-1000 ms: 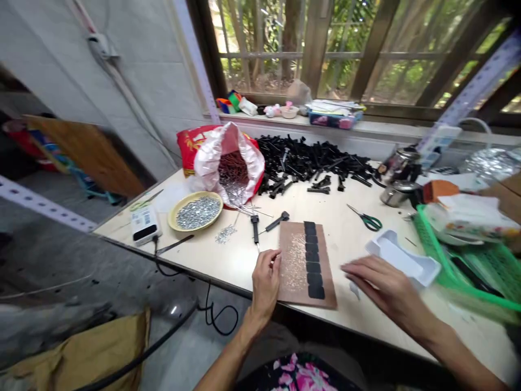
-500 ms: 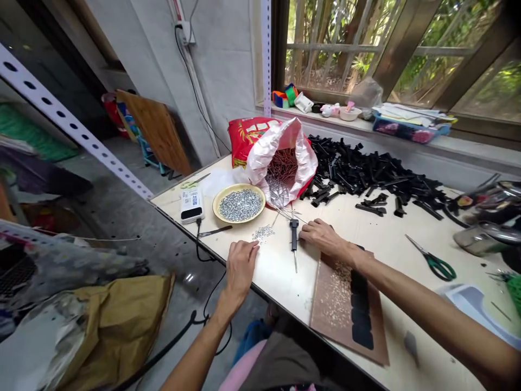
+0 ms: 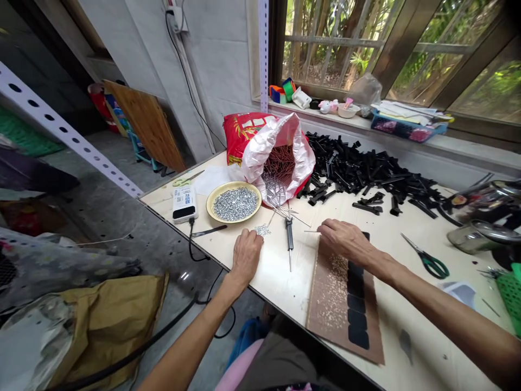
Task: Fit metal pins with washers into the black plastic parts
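My left hand (image 3: pixel 247 254) rests at the table's front edge with its fingers curled together, beside a small heap of tiny silver metal pieces (image 3: pixel 262 230). Whatever its fingertips hold is hidden. In my right hand (image 3: pixel 341 237) the fingers are closed on a thin metal rod (image 3: pixel 311 231), which sticks out to the left. That hand is over the far end of a brown board (image 3: pixel 321 304) bearing black rounded pads (image 3: pixel 358 312) and pale crumbs. Between my hands lies a black plastic piece (image 3: pixel 288 232) with a metal rod protruding toward me.
A yellow dish (image 3: pixel 210 205) of silver pieces stands beside an open red-and-white bag (image 3: pixel 254 165) of metal rods. Black plastic parts (image 3: pixel 358 163) are piled along the window wall. Green-handled scissors (image 3: pixel 433 266) lie right; a white device (image 3: pixel 184 202) with a cable sits left.
My right hand has moved right, away from the black plastic piece, and the thin rod now shows in its fingers. My left hand has shifted slightly, closer against the small heap.
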Motion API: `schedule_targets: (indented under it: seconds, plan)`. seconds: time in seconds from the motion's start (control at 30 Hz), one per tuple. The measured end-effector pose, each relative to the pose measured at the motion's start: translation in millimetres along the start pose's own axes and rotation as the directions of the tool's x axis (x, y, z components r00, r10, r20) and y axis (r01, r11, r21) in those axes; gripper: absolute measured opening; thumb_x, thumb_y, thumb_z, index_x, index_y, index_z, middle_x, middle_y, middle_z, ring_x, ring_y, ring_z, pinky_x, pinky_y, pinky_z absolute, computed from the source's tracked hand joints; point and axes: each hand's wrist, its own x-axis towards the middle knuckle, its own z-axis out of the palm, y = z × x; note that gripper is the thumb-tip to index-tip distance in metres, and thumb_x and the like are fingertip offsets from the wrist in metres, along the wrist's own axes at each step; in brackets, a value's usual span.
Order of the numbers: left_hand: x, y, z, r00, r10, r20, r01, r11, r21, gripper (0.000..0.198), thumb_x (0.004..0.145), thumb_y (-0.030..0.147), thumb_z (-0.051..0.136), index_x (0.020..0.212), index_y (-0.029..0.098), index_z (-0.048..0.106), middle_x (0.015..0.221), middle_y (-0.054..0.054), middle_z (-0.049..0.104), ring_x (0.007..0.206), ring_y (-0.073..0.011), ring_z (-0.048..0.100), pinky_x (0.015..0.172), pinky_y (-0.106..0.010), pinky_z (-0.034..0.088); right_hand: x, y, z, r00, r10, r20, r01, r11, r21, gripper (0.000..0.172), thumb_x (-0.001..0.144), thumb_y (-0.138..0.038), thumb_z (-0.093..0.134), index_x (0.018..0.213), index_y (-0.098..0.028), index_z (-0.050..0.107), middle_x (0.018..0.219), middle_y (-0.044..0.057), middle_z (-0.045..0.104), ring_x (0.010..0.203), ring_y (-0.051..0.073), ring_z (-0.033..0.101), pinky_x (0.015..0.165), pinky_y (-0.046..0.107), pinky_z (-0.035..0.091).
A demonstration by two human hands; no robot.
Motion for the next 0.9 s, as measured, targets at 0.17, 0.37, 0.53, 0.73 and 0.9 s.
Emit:
schedule_targets:
  seconds: [0.17,0.37,0.53,0.73,0.9]
  plan:
    - [0,33,-11.3,0.92,-0.343,0.189,0.34,0.461,-0.819,0.014,0.079,0.031,0.063,0.082,0.018,0.067,0.079,-0.005,0.066,0.076,-0.0181,0.055,0.073,-0.033,0.043,-20,-39,-34,0.949,0.221,-0.223,-0.107,0.896,0.431,0.025,0.092,-0.018,0.044,0.112,-0.02,0.06,0.099,0.004,0.063,0.081,0.012,0.062,0.072,0.023,0.051]
    - [-7,88,-22.5,0.771,-0.211,0.601,0.484,-0.42,-0.768,0.03,0.062,0.029,0.08,0.082,0.012,0.066,0.073,-0.003,0.066,0.062,-0.0093,0.058,0.068,-0.026,0.05,-32,-71,-49,0.905,0.316,-0.285,-0.169,0.882,0.439,0.021,0.094,-0.028,0.047,0.1,-0.022,0.066,0.094,0.004,0.066,0.079,0.014,0.063,0.067,0.023,0.049]
    - [-10,110,-29.6,0.773,-0.186,0.607,0.481,-0.452,-0.752,0.031,0.059,0.026,0.082,0.08,0.01,0.066,0.072,-0.004,0.067,0.061,-0.009,0.06,0.067,-0.024,0.052,-46,-72,-54,0.914,0.317,-0.254,-0.206,0.901,0.383,0.024,0.095,-0.028,0.044,0.1,-0.021,0.066,0.091,0.005,0.066,0.079,0.014,0.062,0.069,0.024,0.047]
    - [-11,119,-28.8,0.78,-0.19,0.596,0.503,-0.376,-0.778,0.032,0.059,0.028,0.082,0.081,0.01,0.067,0.072,-0.004,0.067,0.06,-0.0087,0.06,0.068,-0.025,0.053,-57,-72,-55,0.911,0.322,-0.258,-0.225,0.912,0.342,0.026,0.096,-0.027,0.042,0.096,-0.02,0.067,0.089,0.005,0.065,0.078,0.014,0.059,0.069,0.024,0.044]
    - [-12,125,-26.6,0.808,-0.238,0.539,0.49,-0.237,-0.839,0.03,0.063,0.028,0.079,0.082,0.009,0.067,0.072,-0.004,0.067,0.059,-0.0088,0.06,0.066,-0.025,0.052,-64,-73,-53,0.903,0.289,-0.317,-0.251,0.955,0.157,0.023,0.095,-0.022,0.043,0.09,-0.021,0.065,0.087,0.004,0.065,0.079,0.015,0.055,0.068,0.026,0.035]
